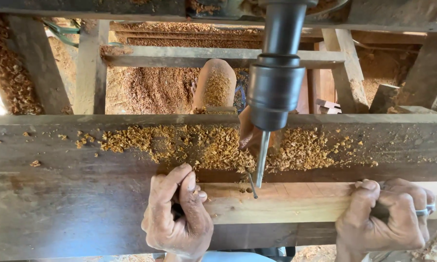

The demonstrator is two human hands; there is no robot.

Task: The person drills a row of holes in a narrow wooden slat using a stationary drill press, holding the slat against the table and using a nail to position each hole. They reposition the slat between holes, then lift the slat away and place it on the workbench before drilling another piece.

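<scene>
- The left hand is curled in a tight grip around the left end of a pale, squared length of timber, thumb over the top face, pinning it down flat.
- The right hand, a ring on one finger, is closed in a firm grip on the same timber further right, so both ends are steadied.
- The timber lies lengthwise along the near edge of the worn, dark wooden tabletop, directly under the tool.
- A thin steel drill bit hangs from a heavy dark metal chuck, its tip just above the top face, beside small drilled holes.
- Golden wood shavings are heaped along the tabletop's far edge, behind the timber.
- Sawdust covers the floor beyond.
</scene>
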